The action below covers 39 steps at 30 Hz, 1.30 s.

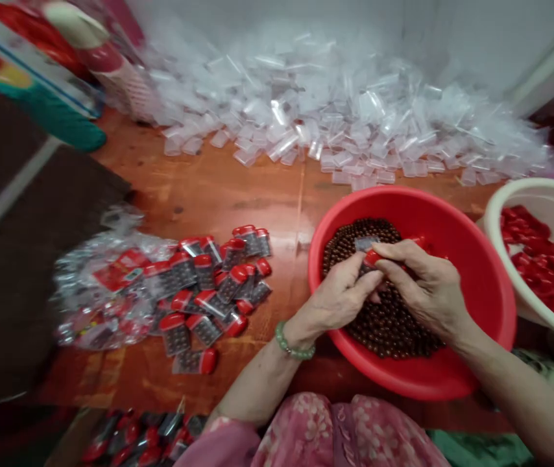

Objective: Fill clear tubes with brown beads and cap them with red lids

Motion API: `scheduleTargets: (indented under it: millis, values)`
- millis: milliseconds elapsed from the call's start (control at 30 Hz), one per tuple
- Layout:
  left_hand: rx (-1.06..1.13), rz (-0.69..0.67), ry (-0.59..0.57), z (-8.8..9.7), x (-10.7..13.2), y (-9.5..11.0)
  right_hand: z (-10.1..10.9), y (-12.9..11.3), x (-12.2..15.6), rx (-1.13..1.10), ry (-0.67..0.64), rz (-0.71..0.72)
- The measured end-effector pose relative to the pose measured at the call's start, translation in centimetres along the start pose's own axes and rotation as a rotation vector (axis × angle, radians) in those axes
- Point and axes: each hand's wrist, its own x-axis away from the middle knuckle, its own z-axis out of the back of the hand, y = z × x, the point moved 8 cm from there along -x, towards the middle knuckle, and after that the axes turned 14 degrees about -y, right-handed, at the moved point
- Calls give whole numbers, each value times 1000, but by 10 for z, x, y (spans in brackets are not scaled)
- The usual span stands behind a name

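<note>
Small red-capped box (372, 258) is up in both hands, just above the red bowl (493, 292) on the right half of the desk (277, 201), close to the near edge. The left hand (340, 295) has it from the left, the right hand (423, 279) from the right, and honestly neither looks nearer. Fingers (396, 251) on both sides are pinching it, with the right thumb and index at the red end. Long axis is tough to call because the fingers cover most of it. Also can't tell whether the clear piece (367, 243) just beyond belongs to it or lies on the brown beads (394, 331). Pose-wise, both forearms (257, 386) slant inward from the near edge, backs of the hands up. More capped boxes (204, 329) sit in a loose pile left of the bowl, toward the desk's near left corner.
</note>
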Motion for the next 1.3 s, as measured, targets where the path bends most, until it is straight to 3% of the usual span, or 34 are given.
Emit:
scheduleTargets:
  millis: [100, 167, 267, 400, 567, 733, 1033, 1133, 1300]
  values:
    - [247, -51, -107, -9, -3, -2, 1, -10, 6, 99, -11, 139]
    - [336, -82, -110, -8, -5, -4, -4, -9, 9, 178, -54, 213]
    - [415, -71, -77, -3, -7, -11, -17, -2, 10, 357, -131, 216]
    - [530, -52, -108, -7, -5, -12, -25, -9, 12, 505, -102, 233]
    - [533, -57, -148, -10, -3, -3, -24, -15, 8, 464, -106, 180]
    - [478, -75, -152, -12, -4, 2, -17, -25, 9, 511, -12, 263]
    - [516, -41, -114, -10, -4, -3, -18, -29, 6, 559, -52, 347]
    - [482, -51, -44, -5, -7, -6, -24, -21, 1, 546, -127, 278]
    - [380, -83, 66, 2, -1, -1, -19, -10, -7, 299, -433, 204]
